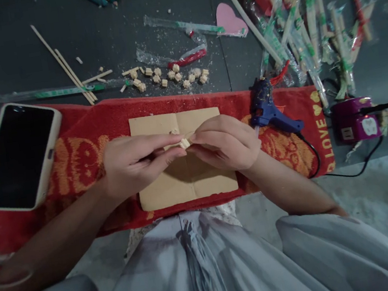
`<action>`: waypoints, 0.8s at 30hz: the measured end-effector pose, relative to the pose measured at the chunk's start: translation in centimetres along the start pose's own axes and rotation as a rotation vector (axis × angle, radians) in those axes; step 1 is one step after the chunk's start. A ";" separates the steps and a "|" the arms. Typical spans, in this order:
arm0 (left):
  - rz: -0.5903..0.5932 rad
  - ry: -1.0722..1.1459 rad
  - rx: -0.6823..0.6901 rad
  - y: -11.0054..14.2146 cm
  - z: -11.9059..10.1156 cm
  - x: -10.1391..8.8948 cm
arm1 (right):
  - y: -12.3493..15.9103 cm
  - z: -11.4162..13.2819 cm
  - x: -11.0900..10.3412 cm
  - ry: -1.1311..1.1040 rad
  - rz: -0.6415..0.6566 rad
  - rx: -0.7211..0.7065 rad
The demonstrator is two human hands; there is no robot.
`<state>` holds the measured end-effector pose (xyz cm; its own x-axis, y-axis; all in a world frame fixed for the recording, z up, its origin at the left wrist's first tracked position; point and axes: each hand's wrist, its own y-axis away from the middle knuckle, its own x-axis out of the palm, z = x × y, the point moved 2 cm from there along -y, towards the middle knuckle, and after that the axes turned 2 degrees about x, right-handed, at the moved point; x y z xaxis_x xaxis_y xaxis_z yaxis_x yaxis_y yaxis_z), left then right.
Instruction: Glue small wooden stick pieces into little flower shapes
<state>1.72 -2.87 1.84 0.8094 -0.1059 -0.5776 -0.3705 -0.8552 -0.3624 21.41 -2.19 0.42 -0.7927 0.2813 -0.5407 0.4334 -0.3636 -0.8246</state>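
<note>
My left hand (141, 160) pinches a small cream-coloured bundle of short stick pieces (184, 143) between thumb and fingers. From the other side my right hand (226, 140) closes its fingertips at the bundle's edge, where a thin pale strand shows; exactly what those fingers grip is hidden. Both hands hover over a creased sheet of tan paper (165, 193). Just behind the left fingertips another small cream piece (174, 132) is partly visible. Several similar little bundles (178, 76) lie in a loose row beyond the paper.
A red towel (76, 114) lies under the paper. On it rest a phone (16, 155) at left and a blue glue gun (273, 114) at right, its cord near a purple box (355, 119). Thin sticks (65, 67), a pink heart (229, 19) and wrapped chopsticks (302, 27) lie behind.
</note>
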 end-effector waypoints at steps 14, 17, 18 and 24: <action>0.023 -0.307 0.127 -0.1 0.4 -0.2 | 0.0 -0.1 0.3 0.077 0.037 -0.015; 0.011 -0.432 0.252 -0.3 0.2 -0.2 | 0.1 -0.1 0.2 0.103 0.073 -0.021; 0.020 -0.455 0.261 -0.4 0.2 -0.2 | 0.1 -0.1 0.2 0.114 0.084 -0.024; -0.038 -0.500 0.374 -0.2 0.4 0.0 | 0.3 -0.1 0.3 0.152 0.115 -0.028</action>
<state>1.59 -2.53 1.67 0.5474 0.2485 -0.7991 -0.5538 -0.6083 -0.5685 21.35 -2.14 0.06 -0.6645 0.3709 -0.6488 0.5309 -0.3767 -0.7591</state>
